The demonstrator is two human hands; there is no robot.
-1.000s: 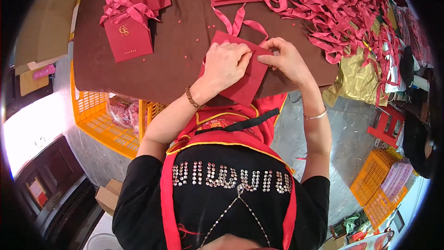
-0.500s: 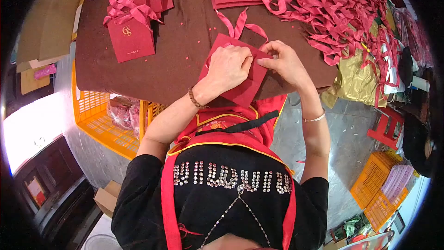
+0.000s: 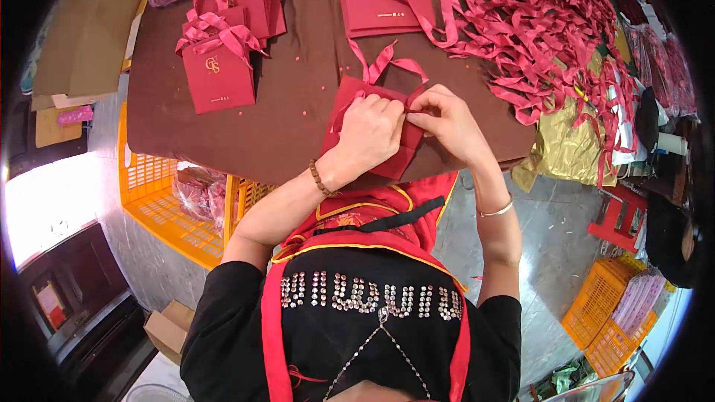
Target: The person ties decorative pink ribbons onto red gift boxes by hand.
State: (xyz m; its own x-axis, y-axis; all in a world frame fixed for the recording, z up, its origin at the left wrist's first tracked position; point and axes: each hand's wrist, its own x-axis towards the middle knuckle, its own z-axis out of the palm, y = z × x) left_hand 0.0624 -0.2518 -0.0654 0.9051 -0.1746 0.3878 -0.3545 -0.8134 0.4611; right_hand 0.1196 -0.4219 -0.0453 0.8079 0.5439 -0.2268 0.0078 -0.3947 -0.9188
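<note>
A small dark-red gift bag (image 3: 392,169) lies tilted near the front edge of the brown-covered table. My left hand (image 3: 370,131) is closed over its middle, fingers curled against the bag; its fingertips are mostly hidden. Close beside it, my right hand (image 3: 449,123) pinches a bit of red ribbon between thumb and forefinger at the bag's right side. Looped ribbon (image 3: 381,61) sticks out beyond the bag's far edge. The exact spot where the ribbon meets the bag is covered by my fingers.
Finished-looking red bags with ribbon bows (image 3: 220,78) stand at left. Flat red bags (image 3: 383,0) lie at the back. A heap of red ribbons (image 3: 521,45) fills the right side, above gold wrapping (image 3: 570,138). Orange crates (image 3: 175,212) stand on the floor.
The whole view has shifted slightly, so the table sits lower. Both hands stay at the bag; my right fingers have drawn in closer to my left hand.
</note>
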